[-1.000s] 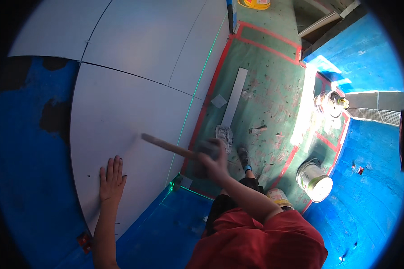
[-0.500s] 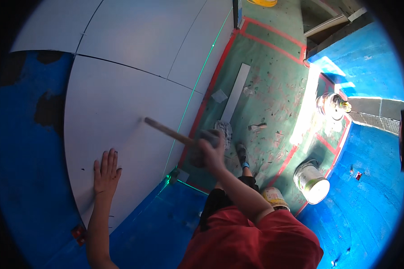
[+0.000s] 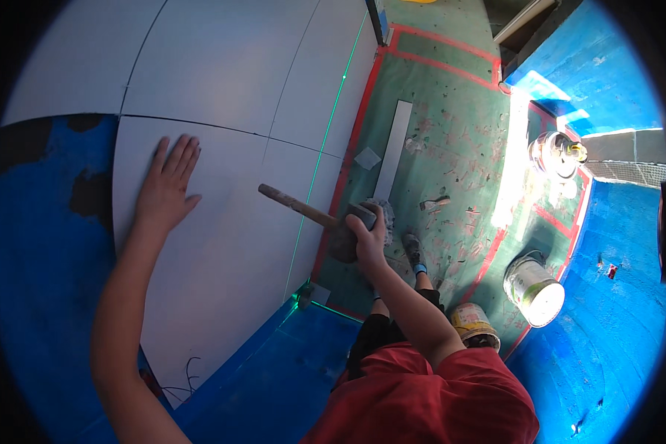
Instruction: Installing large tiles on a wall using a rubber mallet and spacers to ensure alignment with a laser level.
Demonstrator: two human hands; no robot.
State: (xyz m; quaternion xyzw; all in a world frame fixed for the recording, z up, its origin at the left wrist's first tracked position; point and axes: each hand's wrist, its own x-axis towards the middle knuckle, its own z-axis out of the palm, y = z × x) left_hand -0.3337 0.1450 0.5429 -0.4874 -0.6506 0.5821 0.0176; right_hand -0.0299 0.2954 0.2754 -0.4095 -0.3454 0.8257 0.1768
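Note:
My left hand (image 3: 167, 186) lies with fingers spread on the upper left of a large white wall tile (image 3: 218, 251), just below the joint with the tiles above. My right hand (image 3: 370, 231) is wrapped round the dark head of a mallet (image 3: 297, 206). Its wooden handle points left toward the tile face; whether the tip touches I cannot tell. A green laser line (image 3: 308, 196) runs down the tile's right part. Dark wires (image 3: 190, 374) stick out near its lower end.
Blue coated wall (image 3: 37, 259) borders the tile's left side. On the green floor (image 3: 451, 133) lie a long white strip (image 3: 394, 148), a scraper-like tool (image 3: 435, 202) and a small pale square (image 3: 367, 157). Buckets (image 3: 531, 285) stand to the right. A small laser device (image 3: 303, 297) sits by the corner.
My left hand has moved up the tile from its lower part to near the top joint. The right hand, still gripping the mallet head, has shifted slightly right with it.

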